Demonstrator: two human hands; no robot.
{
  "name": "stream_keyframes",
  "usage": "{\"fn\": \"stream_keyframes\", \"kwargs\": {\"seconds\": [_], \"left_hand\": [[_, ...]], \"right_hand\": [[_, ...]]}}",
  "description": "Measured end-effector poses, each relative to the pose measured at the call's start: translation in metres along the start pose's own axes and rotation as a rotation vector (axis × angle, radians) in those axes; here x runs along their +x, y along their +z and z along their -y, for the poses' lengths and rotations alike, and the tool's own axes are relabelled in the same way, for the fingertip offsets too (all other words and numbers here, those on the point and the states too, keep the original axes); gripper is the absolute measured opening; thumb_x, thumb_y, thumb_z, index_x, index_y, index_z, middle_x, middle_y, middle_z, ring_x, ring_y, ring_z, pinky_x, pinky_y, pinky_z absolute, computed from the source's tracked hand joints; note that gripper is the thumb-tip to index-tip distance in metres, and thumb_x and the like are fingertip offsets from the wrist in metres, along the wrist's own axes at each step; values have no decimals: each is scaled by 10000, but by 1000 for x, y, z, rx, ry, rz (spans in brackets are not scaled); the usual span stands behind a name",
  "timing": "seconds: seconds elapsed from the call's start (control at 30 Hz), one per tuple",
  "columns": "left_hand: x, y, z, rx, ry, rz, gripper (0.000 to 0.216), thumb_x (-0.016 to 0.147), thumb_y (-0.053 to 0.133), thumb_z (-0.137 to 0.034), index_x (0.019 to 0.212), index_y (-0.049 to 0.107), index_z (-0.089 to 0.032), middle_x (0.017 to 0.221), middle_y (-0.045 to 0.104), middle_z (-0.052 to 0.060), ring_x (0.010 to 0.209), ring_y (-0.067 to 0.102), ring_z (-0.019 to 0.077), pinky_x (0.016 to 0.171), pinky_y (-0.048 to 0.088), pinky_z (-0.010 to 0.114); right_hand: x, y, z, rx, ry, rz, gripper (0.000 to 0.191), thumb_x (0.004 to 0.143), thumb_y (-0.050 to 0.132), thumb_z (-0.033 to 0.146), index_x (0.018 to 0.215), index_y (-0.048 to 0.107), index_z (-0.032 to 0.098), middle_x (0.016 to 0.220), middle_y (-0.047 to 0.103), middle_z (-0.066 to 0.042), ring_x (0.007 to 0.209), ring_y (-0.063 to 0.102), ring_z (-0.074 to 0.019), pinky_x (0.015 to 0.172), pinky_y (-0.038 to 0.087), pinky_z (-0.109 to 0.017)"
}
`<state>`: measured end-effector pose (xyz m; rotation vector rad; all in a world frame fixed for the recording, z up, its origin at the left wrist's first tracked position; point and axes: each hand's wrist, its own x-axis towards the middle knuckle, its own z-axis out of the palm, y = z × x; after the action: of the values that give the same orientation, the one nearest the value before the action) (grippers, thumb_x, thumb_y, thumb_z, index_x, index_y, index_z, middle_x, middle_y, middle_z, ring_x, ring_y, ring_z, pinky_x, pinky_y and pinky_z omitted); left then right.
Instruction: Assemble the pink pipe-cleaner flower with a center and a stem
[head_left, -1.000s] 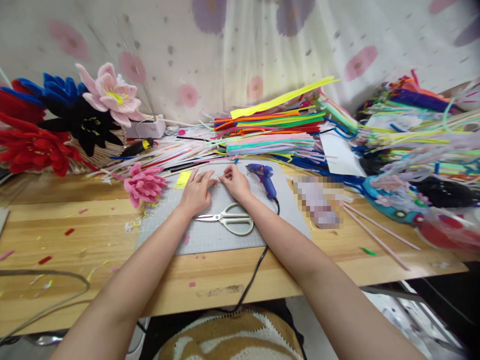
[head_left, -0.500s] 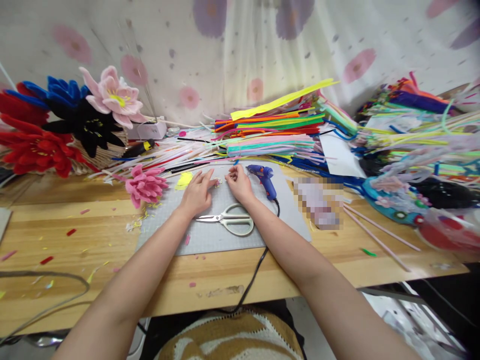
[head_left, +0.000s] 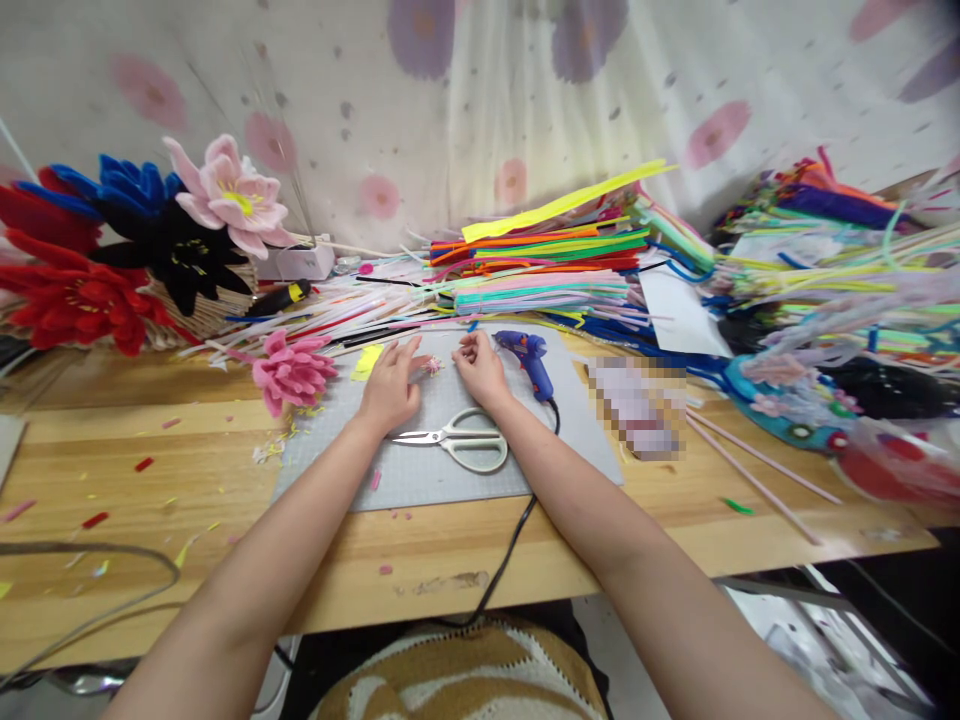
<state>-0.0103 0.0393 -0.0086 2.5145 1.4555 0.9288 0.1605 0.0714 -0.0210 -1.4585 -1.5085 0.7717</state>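
Observation:
On a grey cutting mat [head_left: 442,484], my left hand [head_left: 391,388] pinches a small bunch of thin pale pink and yellow strands [head_left: 433,366] at its fingertips. Its other fingers stretch forward; the thumb is mostly hidden. Just right of the bunch, my right hand [head_left: 480,370] has curled fingers pressed together, and what they hold, if anything, is too small to make out. White-handled scissors [head_left: 472,440] lie below both hands, slightly spread. A blue glue gun [head_left: 529,358] rests beside my right hand. Yellow pieces [head_left: 367,362] sit left of my left hand.
A pink fuzzy flower [head_left: 292,372] lies left of the mat. Red, black, blue and pale pink flowers [head_left: 232,195] stand at the far left. Pipe-cleaner bundles [head_left: 540,290] line the back. The glue gun's black cord [head_left: 510,555] runs over the table's front edge.
My left hand has shifted slightly, its fingers spreading a little more apart. The small bunch appears turned, showing more pink. My right hand stays nearly in place, fingers still curled.

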Motion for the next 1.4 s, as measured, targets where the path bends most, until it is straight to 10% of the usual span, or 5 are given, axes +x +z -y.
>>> {"fn": "stream_keyframes", "kwargs": {"seconds": [0.27,0.57,0.87,1.13,1.4], "left_hand": [[6,-21,10,76,-323,-312,509,771,439,-148,1273,362,-185,1005,668,48,1068,547,230,935,380,423],[20,-36,33,171,-319,134,487,686,552,-170,1164,466,-204,863,693,29,958,575,275,853,397,415],[24,-36,29,171,-344,190,406,697,514,-143,1099,472,-180,830,666,62,915,576,255,845,386,392],[37,-33,-20,-1091,-912,-385,365,600,679,-151,899,472,-187,697,612,-29,647,572,91,693,416,241],[45,-24,-49,-1595,-1086,-363,153,605,700,-98,672,566,-132,618,582,-21,588,534,43,547,382,167]], "right_hand": [[-1,-3,1,14,28,3,172,745,519,206,877,413,238,761,573,36,674,567,-113,705,449,-252],[-2,-4,3,10,35,5,175,735,519,220,891,440,220,778,582,19,698,571,-120,723,446,-262],[0,-7,5,85,20,-18,171,714,528,231,851,426,237,779,576,28,712,568,-123,719,447,-269],[-2,-8,44,480,46,171,271,642,631,268,821,434,216,704,548,55,634,530,-92,599,427,-230],[-9,0,63,802,207,147,377,589,694,275,840,421,207,752,591,51,647,552,-71,609,431,-212]]}}
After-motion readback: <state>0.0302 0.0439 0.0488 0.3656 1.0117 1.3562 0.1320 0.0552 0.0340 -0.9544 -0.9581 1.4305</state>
